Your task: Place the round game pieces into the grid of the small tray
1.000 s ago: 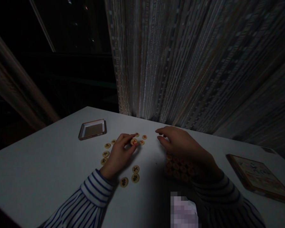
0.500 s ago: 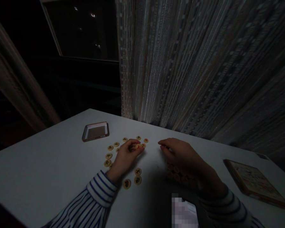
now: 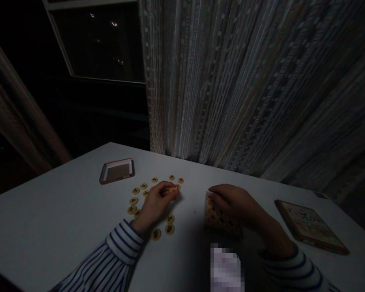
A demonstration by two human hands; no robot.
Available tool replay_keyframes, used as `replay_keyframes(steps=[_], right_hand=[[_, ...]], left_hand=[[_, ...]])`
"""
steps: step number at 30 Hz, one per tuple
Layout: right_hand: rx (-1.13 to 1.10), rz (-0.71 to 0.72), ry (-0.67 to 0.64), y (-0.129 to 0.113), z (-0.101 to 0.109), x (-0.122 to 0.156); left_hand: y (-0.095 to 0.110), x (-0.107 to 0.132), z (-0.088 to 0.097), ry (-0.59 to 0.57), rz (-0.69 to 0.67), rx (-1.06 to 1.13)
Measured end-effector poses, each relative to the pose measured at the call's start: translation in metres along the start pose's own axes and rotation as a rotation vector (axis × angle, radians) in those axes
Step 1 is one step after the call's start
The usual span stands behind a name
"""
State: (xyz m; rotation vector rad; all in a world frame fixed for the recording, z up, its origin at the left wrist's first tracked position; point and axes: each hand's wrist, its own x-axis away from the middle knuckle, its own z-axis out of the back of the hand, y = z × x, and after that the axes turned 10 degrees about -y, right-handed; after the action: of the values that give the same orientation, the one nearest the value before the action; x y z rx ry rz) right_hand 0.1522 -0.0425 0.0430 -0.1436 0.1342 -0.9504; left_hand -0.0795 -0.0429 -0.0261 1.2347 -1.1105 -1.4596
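Observation:
My left hand (image 3: 156, 201) is closed, pinching Chinese chess pieces (image 3: 174, 189) with red characters between thumb and fingertips, just above the table. Around it lie loose round pieces with black characters, one (image 3: 133, 201) to its left and another (image 3: 156, 234) nearer me. A red-marked piece (image 3: 181, 180) rests beyond the fingertips. My right hand (image 3: 239, 205) reaches over a small box (image 3: 205, 209) filled with rows of pieces (image 3: 217, 223). Its thumb and fingers are drawn together at the box's far left corner; whatever they hold is hidden.
An open, shallow tray-like lid (image 3: 117, 179) lies on the white table (image 3: 63, 211) at the far left. To the right is a flat box with a picture on top (image 3: 312, 227). A pixelated, phone-like object (image 3: 226, 269) is at the front. Curtains (image 3: 200, 101) hang behind the table.
My right hand has come down from beside the left hand to the box's far left corner, uncovering more of its pieces. My left hand keeps its pinch. The view has shifted slightly.

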Motion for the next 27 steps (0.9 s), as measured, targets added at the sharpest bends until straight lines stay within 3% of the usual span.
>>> replay_keyframes(steps=[12, 19, 27], right_hand=[[-0.016, 0.007, 0.064, 0.010, 0.007, 0.007], [-0.028, -0.001, 0.122, 0.014, 0.013, 0.013], [-0.012, -0.066, 0.161, 0.020, 0.018, 0.013]], left_hand=[[0.025, -0.006, -0.030, 0.011, -0.012, -0.012], [0.049, -0.023, -0.049, -0.100, -0.033, 0.013], [0.056, -0.043, -0.064, -0.258, 0.010, 0.117]])
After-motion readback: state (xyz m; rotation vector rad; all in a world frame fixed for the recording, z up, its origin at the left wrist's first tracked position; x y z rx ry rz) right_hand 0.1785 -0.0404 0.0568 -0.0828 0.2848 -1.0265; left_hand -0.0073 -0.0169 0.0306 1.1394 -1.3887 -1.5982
